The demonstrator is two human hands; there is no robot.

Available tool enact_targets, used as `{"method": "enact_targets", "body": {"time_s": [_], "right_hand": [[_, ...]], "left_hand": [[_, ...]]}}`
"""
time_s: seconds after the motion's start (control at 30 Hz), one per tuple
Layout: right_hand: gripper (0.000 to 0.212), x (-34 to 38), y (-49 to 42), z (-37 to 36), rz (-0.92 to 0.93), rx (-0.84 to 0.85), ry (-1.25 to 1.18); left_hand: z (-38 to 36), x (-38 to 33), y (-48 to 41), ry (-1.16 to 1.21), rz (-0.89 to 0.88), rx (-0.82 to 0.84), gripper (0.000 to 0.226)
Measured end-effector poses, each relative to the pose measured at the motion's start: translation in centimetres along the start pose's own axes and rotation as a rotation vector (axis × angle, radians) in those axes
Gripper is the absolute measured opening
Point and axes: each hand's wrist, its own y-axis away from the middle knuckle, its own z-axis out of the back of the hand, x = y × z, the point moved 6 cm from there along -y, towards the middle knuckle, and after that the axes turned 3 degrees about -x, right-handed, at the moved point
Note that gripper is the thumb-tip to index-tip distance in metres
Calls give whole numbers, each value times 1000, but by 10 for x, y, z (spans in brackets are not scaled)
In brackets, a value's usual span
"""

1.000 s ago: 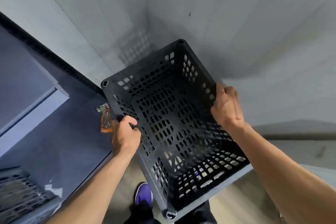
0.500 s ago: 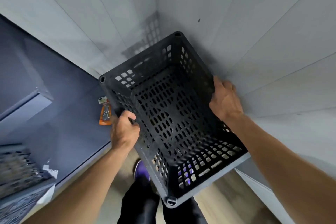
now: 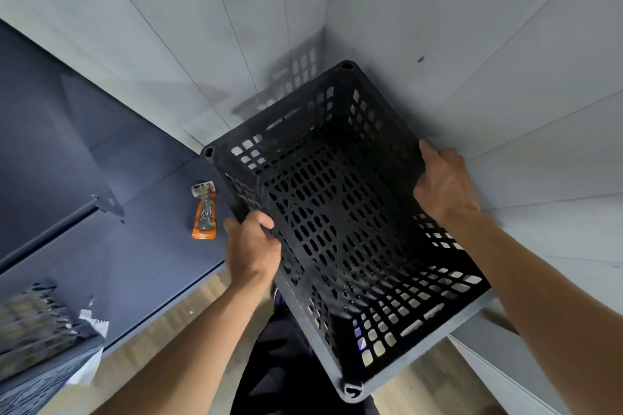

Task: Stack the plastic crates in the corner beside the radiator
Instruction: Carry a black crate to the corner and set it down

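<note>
The black crate (image 3: 337,219), open side up, points its long axis into the wall corner (image 3: 325,10). The left hand (image 3: 253,253) and right hand (image 3: 445,185) flank it, fingers (image 3: 428,158) curled over opposite long rims.

We count one black latticed crate (image 3: 337,219), two hands on it, the left hand (image 3: 253,246) and the right hand (image 3: 445,185), and one orange blister pack (image 3: 204,212). A blurred grey mesh shape (image 3: 33,323) may be a second crate.

pale panelled walls (image 3: 202,27) meet above a wooden floor (image 3: 182,317).
</note>
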Motion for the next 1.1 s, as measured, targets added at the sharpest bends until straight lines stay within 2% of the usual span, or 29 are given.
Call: {"method": "enact_targets", "body": {"time_s": [0.3,0.67,0.9,1.1], "right_hand": [[72,2,-14,-5,-16,54,34],[68,-7,-19,-9,34,27,14],[79,-12,-25,-12,92,37,54],[86,-11,-22,-15,70,34,51]], "left_hand": [[-3,-12,13,32,70,-6,29],[3,-11,13,110,73,-179,22],[-5,-12,11,39,79,-163,25],[-13,-10,9,-49,119,-125,28]]}}
